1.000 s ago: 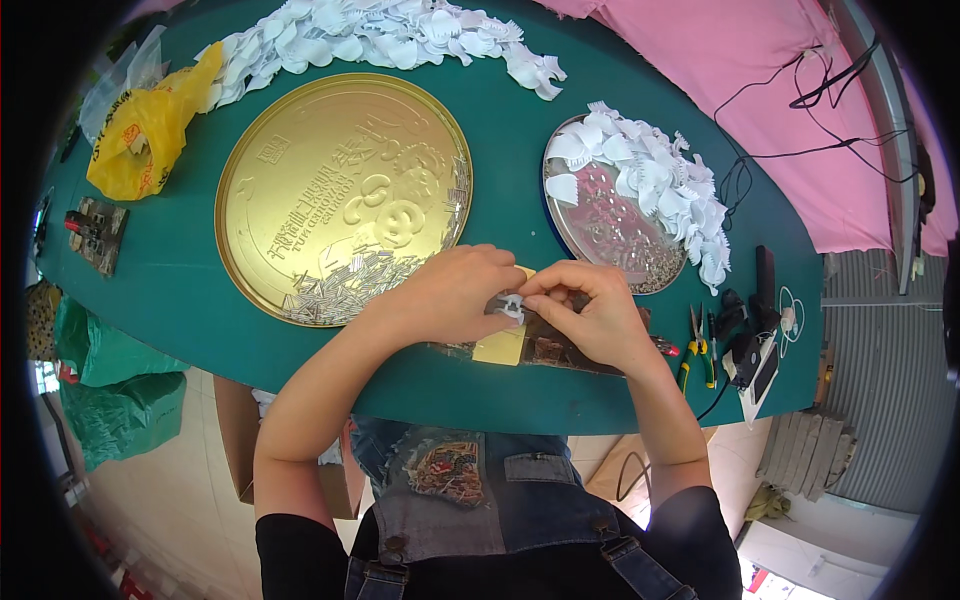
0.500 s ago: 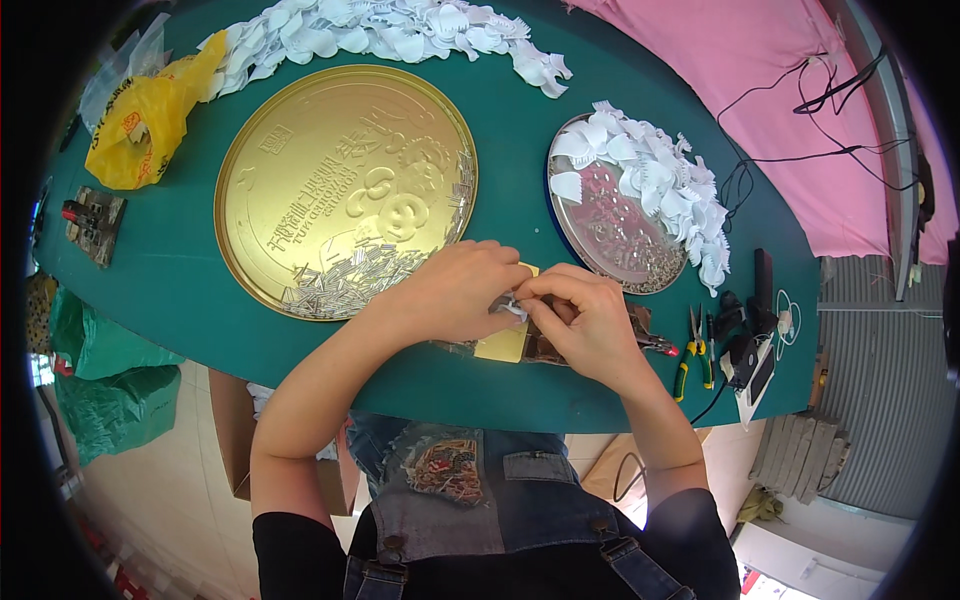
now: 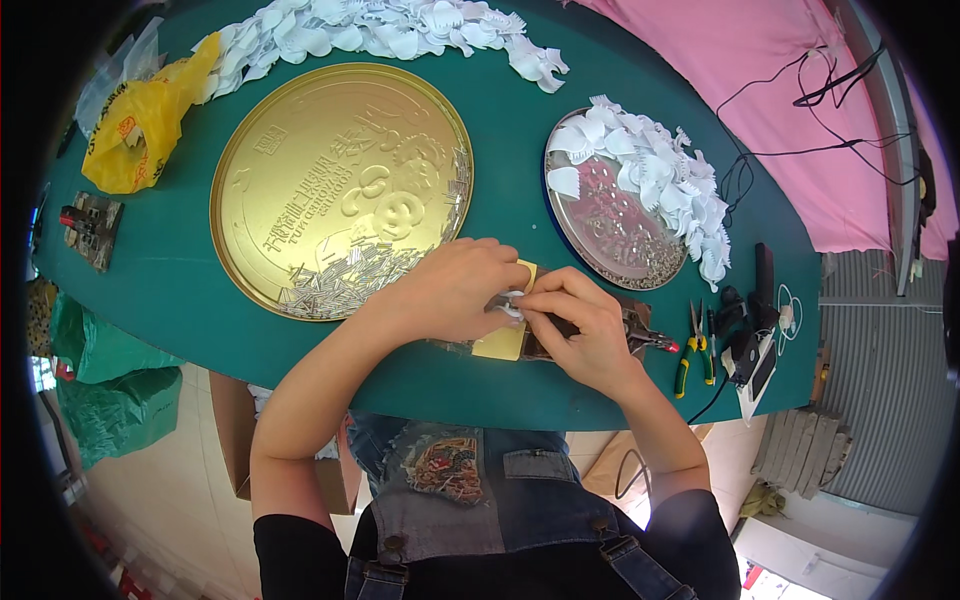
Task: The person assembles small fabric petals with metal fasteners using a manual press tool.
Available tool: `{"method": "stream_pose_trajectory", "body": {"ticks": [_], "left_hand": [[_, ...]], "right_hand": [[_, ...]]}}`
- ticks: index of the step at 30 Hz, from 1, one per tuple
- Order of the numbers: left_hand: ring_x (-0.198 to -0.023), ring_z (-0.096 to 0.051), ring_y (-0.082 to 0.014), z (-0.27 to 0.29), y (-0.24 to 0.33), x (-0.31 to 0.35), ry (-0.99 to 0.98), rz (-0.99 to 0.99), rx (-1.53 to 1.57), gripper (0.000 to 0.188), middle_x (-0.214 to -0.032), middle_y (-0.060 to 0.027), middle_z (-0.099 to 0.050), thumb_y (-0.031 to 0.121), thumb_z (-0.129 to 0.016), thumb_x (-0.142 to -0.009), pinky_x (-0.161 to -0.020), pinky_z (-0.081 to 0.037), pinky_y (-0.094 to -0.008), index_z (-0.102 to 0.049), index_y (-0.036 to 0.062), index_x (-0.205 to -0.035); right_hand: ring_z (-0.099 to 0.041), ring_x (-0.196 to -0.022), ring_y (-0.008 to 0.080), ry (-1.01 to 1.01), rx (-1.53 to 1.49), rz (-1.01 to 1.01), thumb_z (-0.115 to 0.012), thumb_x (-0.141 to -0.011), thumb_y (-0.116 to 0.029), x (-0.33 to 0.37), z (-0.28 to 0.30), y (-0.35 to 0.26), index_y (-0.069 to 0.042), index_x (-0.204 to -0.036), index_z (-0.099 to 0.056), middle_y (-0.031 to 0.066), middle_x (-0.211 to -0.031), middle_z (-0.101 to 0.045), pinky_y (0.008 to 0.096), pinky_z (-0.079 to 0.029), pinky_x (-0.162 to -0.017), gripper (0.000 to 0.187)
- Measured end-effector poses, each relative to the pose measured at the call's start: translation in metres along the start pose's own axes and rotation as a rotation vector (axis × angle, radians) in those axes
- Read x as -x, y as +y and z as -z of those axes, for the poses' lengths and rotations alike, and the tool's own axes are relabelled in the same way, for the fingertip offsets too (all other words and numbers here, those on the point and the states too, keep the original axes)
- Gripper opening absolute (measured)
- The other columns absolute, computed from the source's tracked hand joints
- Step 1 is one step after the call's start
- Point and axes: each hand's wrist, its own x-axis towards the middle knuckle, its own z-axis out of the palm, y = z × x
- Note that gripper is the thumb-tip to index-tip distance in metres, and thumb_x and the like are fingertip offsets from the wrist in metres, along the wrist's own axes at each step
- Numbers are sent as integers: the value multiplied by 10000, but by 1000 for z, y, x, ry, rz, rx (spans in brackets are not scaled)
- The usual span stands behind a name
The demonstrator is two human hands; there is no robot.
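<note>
Over a gold-coloured plate (image 3: 498,346) at the table's front, my two hands meet. My left hand (image 3: 462,287) is closed with curled fingers on a small white plastic piece (image 3: 509,304). From the other side my right hand (image 3: 582,322) reaches the same piece with thumb and forefinger pinched together; anything between those fingertips is too small to make out. Under my right hand, partly hidden, lies a dark metal clamp (image 3: 640,328) with a red tip. Just beyond my left hand, a round gold tray (image 3: 300,180) holds many short silver pins (image 3: 350,280).
Right of the gold tray stands a round tray (image 3: 620,230) with white comb-edged pieces (image 3: 655,165) and small metal bits. More white pieces (image 3: 390,30) lie along the back. Pliers (image 3: 691,350), black cables and a power strip sit right; a yellow bag (image 3: 135,130) and second clamp (image 3: 92,228) left.
My right hand's fingers have shifted slightly at the white piece and spread a little from the palm. My left hand stays nearly in place.
</note>
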Motion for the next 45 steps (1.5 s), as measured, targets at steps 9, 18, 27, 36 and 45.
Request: {"method": "stream_pose_trajectory", "body": {"ticks": [9,18,27,36,45], "left_hand": [[-896,-600,-307,-5,-4,1,102,-41,65,282,-863,-85,-584,231,-795,-751,-780,-483,-423,-622,66,-901],[-904,-601,-302,-4,-4,2,88,-32,44,279,-873,-81,-589,193,-791,-720,-806,-483,-414,-628,75,-913],[-1010,-597,-308,0,0,3,8,-33,-56,385,-992,-106,-603,186,-810,-674,-862,-487,-429,-636,61,-994],[-1019,-596,-308,-1,0,3,18,-37,-49,365,-1001,-111,-605,203,-796,-701,-858,-483,-435,-636,58,-996],[-970,-592,-320,-5,-2,3,53,-40,-53,320,-956,-101,-594,204,-795,-763,-835,-479,-434,-649,68,-1013]], "right_hand": [[-624,-827,210,-44,4,0,-764,-800,-63,2,1,3,-69,-921,-709,32,-948,-628,348,-463,-727,134],[-584,-853,189,-75,151,100,-775,-802,-116,2,4,-4,-118,-921,-676,5,-957,-605,351,-381,-719,155],[-577,-831,188,-111,324,243,-764,-787,-96,6,-1,-15,-110,-878,-641,4,-940,-615,343,-377,-724,154],[-580,-785,194,-105,151,105,-767,-788,-66,3,-4,-13,-103,-944,-683,-3,-866,-640,340,-379,-717,181],[-455,-570,130,-9,-39,-172,-770,-793,-51,-3,6,-7,-104,-994,-745,-17,-703,-632,308,-379,-638,209]]}}
